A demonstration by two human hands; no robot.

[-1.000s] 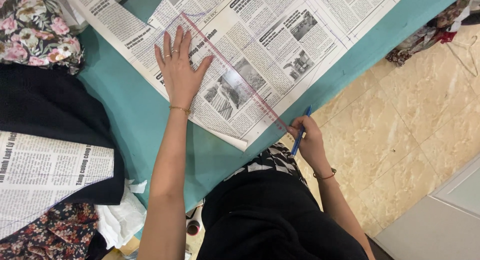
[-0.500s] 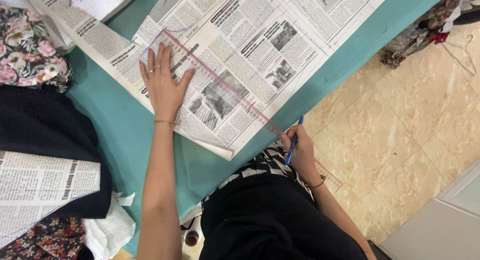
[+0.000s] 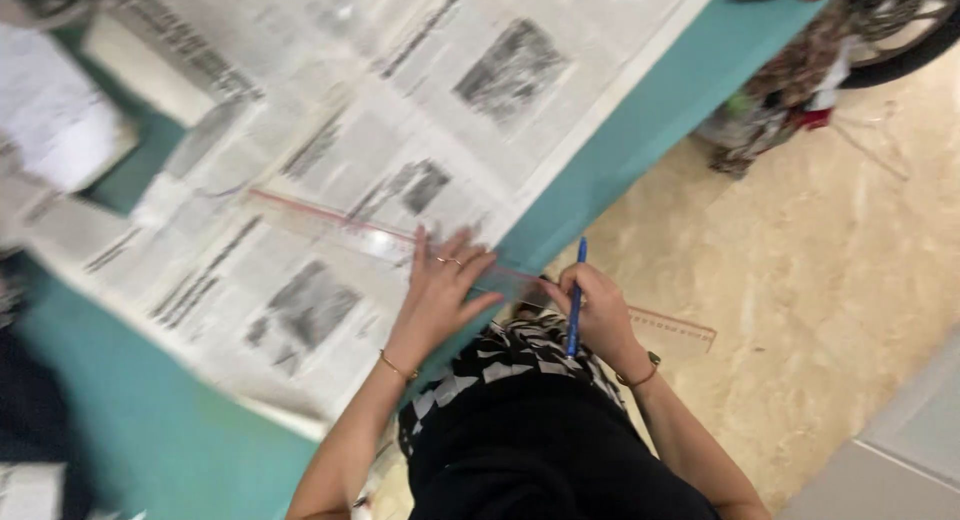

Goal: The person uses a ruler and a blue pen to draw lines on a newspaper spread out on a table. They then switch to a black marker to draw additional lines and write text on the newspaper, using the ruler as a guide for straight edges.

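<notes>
A large sheet of newspaper [image 3: 400, 130] lies spread on a teal table [image 3: 150, 450]. Across it lies a long clear ruler [image 3: 340, 228] with pink edges, its far end [image 3: 670, 332] jutting past the table over the floor. My left hand [image 3: 440, 290] presses flat on the ruler near the paper's edge, fingers spread. My right hand [image 3: 600, 315] is off the table's edge, closed around a blue pen [image 3: 577, 295] held upright, next to the ruler. The whole picture is blurred by motion.
A beige stone floor [image 3: 800, 240] lies to the right of the table. A heap of cloth and dark objects [image 3: 800, 70] sits at the upper right on the floor. More paper [image 3: 60, 140] lies at the upper left. Dark fabric [image 3: 30, 420] is at the lower left.
My left hand slid down the ruler toward the paper's near edge, closer to my right hand. The ruler shifted so its end sticks out over the floor. The view swung and blurred.
</notes>
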